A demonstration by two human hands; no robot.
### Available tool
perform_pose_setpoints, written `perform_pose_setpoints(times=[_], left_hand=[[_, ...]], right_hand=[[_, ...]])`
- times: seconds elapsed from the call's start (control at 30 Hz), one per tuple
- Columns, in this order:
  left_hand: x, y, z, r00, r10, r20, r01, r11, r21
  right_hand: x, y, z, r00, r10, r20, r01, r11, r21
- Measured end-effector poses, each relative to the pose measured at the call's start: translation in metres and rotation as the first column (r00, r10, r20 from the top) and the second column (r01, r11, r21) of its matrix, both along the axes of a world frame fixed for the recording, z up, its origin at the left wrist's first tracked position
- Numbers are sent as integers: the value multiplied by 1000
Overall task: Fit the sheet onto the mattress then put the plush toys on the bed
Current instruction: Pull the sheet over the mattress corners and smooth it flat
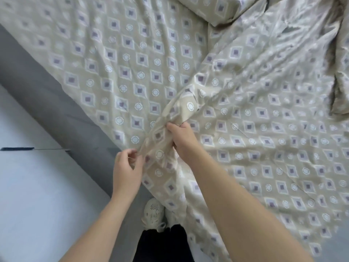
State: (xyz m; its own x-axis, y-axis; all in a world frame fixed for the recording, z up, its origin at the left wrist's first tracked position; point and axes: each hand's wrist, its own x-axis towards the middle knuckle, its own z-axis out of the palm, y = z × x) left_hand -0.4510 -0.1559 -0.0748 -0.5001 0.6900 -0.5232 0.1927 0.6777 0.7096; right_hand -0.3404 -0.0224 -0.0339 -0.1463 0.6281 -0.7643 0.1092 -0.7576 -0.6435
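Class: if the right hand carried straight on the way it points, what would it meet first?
The right hand grips a bunched fold of the sheet, so that fold comes first. Beyond it there is probably only more sheet, spread flat, though depth is unclear.

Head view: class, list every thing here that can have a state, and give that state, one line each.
sheet: wrinkled, spread over the bed, bunched into a ridge and hanging loose at the near corner.
left hand: pinches the sheet's bunched edge.
right hand: grips the bunched fold.
pillow: lies at the far end, in a matching case.
grey bed side: uncovered.
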Motion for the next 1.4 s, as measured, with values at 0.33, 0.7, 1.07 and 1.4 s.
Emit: perform_pose_setpoints(times=[0.33, 0.7, 1.07, 1.4], left_hand=[[32, 36, 39, 962, 263, 79, -252, 959, -126], [-25, 31, 40, 898, -70, -433, 10, 990, -139], [-123, -32, -18, 970, 33, -242, -149, 865, -479], [-173, 61, -17, 969, 246, 0, -246, 968, -45]], right_hand=[[-36, 13, 16, 987, -65, -146, 37, 981, -188], [-39, 94, 39, 832, -553, 31, 551, 819, -160], [-216, 69, 16, 947, 245, 207, -279, 948, 156], [-289, 87, -21, 924, 352, 151, -370, 921, 121]])
